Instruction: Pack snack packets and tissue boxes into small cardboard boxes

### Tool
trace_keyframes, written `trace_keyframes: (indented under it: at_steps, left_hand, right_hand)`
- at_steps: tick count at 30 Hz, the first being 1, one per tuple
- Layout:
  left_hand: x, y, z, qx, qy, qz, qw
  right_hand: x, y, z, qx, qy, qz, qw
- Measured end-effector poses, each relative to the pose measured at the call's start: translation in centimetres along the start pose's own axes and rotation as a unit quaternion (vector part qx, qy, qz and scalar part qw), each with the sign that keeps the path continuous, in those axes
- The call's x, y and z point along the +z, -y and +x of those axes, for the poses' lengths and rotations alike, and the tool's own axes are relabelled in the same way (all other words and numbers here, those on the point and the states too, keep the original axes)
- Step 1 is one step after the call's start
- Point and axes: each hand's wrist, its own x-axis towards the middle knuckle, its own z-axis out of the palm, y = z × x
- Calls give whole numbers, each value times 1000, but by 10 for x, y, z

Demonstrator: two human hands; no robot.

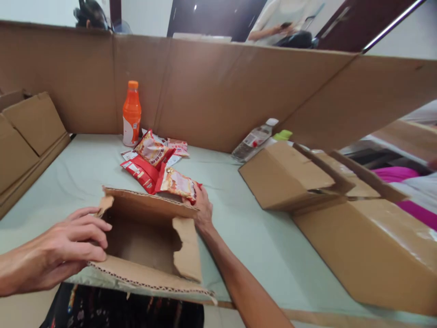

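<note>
An open cardboard box [186, 246] with torn, ragged flaps stands near the table's front edge, and its visible inside holds nothing. My left hand [73, 243] grips its left edge, fingers bent over the flap. Behind the box's far right corner, my right hand [204, 207] closes on the right end of a red and cream snack packet [177, 182]; the flap partly hides its fingers. That packet leans against a small pile, with a red packet [141, 171] and another snack packet [152, 148] beside it. A pink packet [178, 146] lies farther back.
An orange drink bottle [132, 114] stands upright behind the pile. A clear bottle [254, 140] leans by the brown boxes [327, 205] at right. Another carton [32, 127] sits at left. A tall cardboard wall [205, 91] borders the green-covered table [246, 228]; people are beyond it.
</note>
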Motion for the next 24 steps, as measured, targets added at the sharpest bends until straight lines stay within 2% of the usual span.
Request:
trace_keyframes:
  at_steps: [2, 5, 7, 9, 10, 11, 13, 15, 16, 17, 19, 21, 24]
  left_hand:
    - [3, -4, 6, 18, 33, -21, 999]
    - [7, -6, 10, 13, 9, 5, 1000]
    - [10, -5, 10, 12, -26, 27, 999]
    - [14, -4, 11, 17, -57, 28, 998]
    - [17, -3, 12, 20, -66, 20, 997]
    - [20, -3, 12, 20, -71, 9, 997]
    - [25, -2, 13, 18, -72, -10, 997]
    - [28, -1, 12, 21, -66, -15, 998]
    - [28, -1, 11, 23, -64, -14, 998]
    - [28, -1, 10, 23, -61, -14, 998]
    - [28, -2, 8, 21, -67, -17, 997]
    - [27, -3, 6, 19, -74, -22, 997]
    - [30, -2, 7, 21, -66, -26, 997]
  right_hand:
    - [-11, 3, -3, 10, 8, -11, 1000]
    - [-48, 19, -15, 12, 0, -12, 1000]
    - [-83, 44, -30, -33, -18, 25, 999]
    - [-116, 81, -46, -150, -19, 118, 981]
    - [-129, 103, -53, -214, 10, 146, 966]
    - [-139, 124, -58, -285, 79, 146, 944]
    - [-150, 160, -62, -405, 240, 93, 877]
    - [-153, 182, -61, -460, 343, 5, 819]
    - [-154, 188, -60, -467, 354, -39, 810]
    - [-156, 190, -60, -466, 338, -79, 814]
    - [-161, 189, -62, -463, 266, -131, 835]
    - [-167, 183, -66, -466, 210, -142, 847]
    - [-168, 177, -71, -469, 220, -134, 845]
